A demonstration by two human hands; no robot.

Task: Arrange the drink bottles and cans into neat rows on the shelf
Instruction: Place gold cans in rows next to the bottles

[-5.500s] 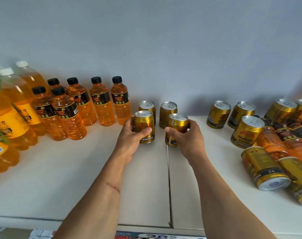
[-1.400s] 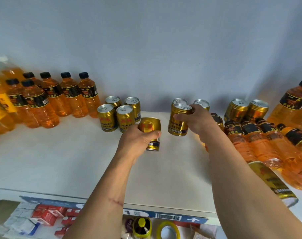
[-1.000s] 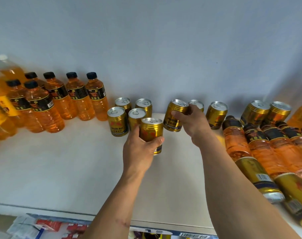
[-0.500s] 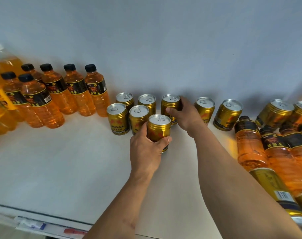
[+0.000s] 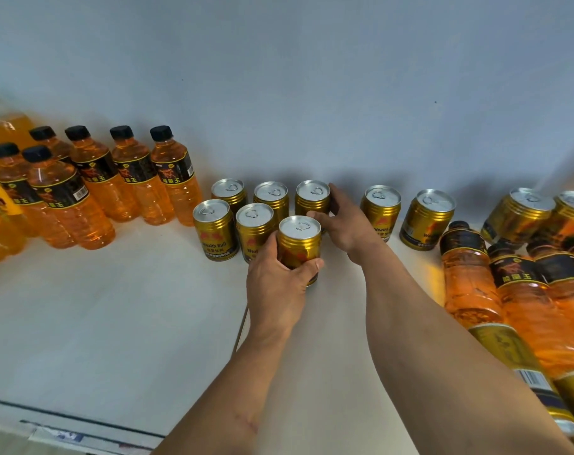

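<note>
The left hand (image 5: pixel 279 290) has its fingers and thumb curled round a gold can (image 5: pixel 299 246) that stands upright on the white shelf (image 5: pixel 115 323), about midway along it and a little in from the back wall. This can sits at the right end of a front row, just beside two more gold cans (image 5: pixel 254 229) and (image 5: pixel 215 229). Behind them runs a back row of three cans close to the wall (image 5: pixel 312 77); the right hand (image 5: pixel 341 221) grips the rightmost of these, the back can (image 5: pixel 313 198), with its fingers wrapped round the can's right side and the thumb at the front.

Further toward the shelf's right end, two upright gold cans (image 5: pixel 380 208) and (image 5: pixel 426 218) stand apart from the block, near the wall. Beyond them, two tilted cans (image 5: pixel 517 213) lean near the back right corner. In front of those lies a jumble of orange bottles (image 5: pixel 469 274) with black labels on their sides, mixed with toppled gold cans (image 5: pixel 522 366) reaching to the shelf's front right edge.

Toward the left end, six small orange bottles with black caps (image 5: pixel 167 178) stand upright in two rows by the wall. Larger yellow-labelled bottles (image 5: pixel 0 198) stand at the far left edge, partly cut off. A dark strip (image 5: pixel 82 425) runs along the shelf's front edge.
</note>
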